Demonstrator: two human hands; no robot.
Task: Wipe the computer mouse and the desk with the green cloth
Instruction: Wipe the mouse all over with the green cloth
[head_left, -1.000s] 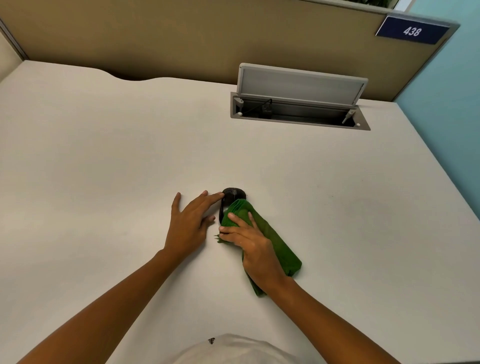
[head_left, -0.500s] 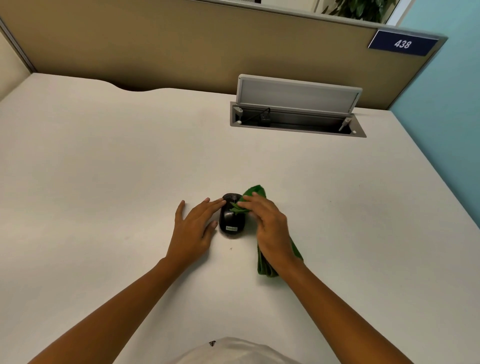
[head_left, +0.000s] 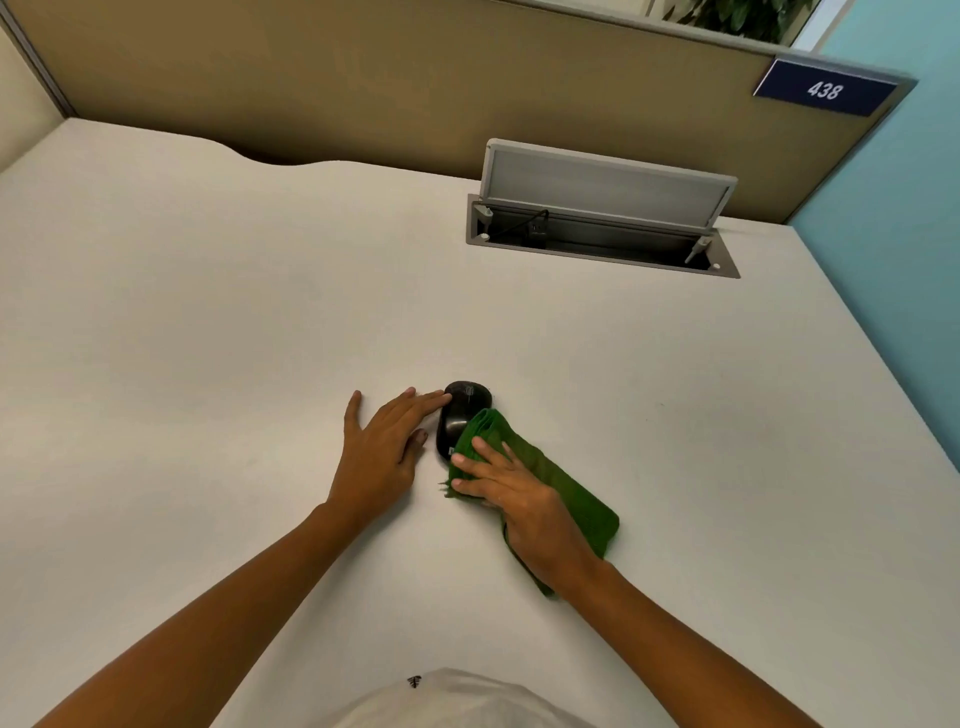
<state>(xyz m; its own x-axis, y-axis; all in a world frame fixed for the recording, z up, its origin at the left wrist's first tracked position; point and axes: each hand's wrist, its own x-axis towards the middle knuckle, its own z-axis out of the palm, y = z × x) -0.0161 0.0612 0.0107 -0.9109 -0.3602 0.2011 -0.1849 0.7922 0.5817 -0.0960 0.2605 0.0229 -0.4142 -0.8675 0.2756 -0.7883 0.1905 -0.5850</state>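
Note:
A black computer mouse (head_left: 460, 410) lies on the white desk (head_left: 208, 338) near the middle. My left hand (head_left: 379, 452) rests flat beside it on the left, its fingertips touching the mouse's left side. The folded green cloth (head_left: 561, 488) covers the mouse's near right part and trails back to the right. My right hand (head_left: 519, 499) presses down on the cloth, fingers spread over its front end.
An open grey cable hatch (head_left: 602, 228) with a raised lid sits at the back right of the desk. A tan partition (head_left: 363, 78) with a blue number plate (head_left: 825, 91) runs along the far edge. A teal wall (head_left: 909, 234) stands to the right.
My right hand has pulled the cloth back toward me over the mouse, from its far end to its near right side. My left hand stays beside the mouse.

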